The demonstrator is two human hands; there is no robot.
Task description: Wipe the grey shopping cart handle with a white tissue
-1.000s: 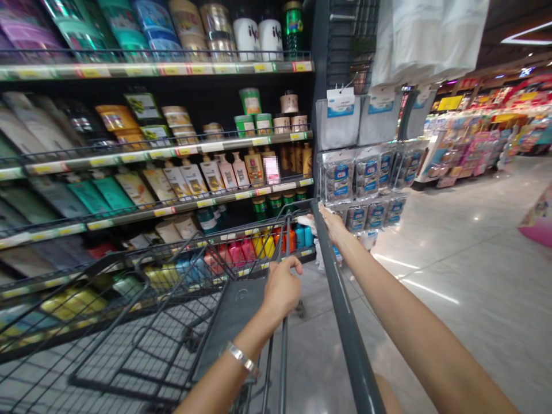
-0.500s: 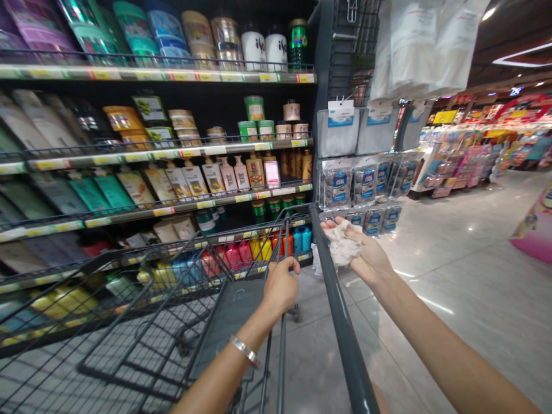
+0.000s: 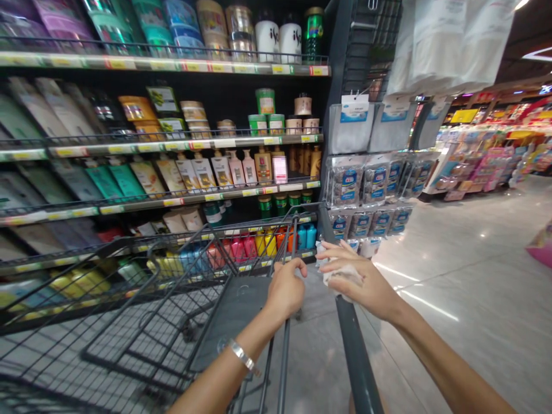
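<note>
My right hand (image 3: 366,282) is curled round a crumpled whitish cloth or tissue (image 3: 345,275), over the dark handle bar (image 3: 356,351) of a shopping cart. Its palm faces down and the cloth shows under the fingers. My left hand (image 3: 287,287) is bent with curled fingers above the cart's wire frame, left of the bar. Whether anything is between its fingers is hidden. A silver bracelet (image 3: 242,355) circles the left wrist. Below that hand lies the cart's grey flat panel (image 3: 237,310).
Shelves (image 3: 190,198) with bottles and jars run along the left and front. Packets of scourers (image 3: 347,184) and grey cloths (image 3: 350,129) hang at the shelf end. Glossy floor (image 3: 470,276) stretches right towards colourful displays (image 3: 491,167).
My right hand has turned from palm up to palm down, bringing the cloth over the handle bar. The shelves have shifted slightly right in view. My left hand keeps its curled shape.
</note>
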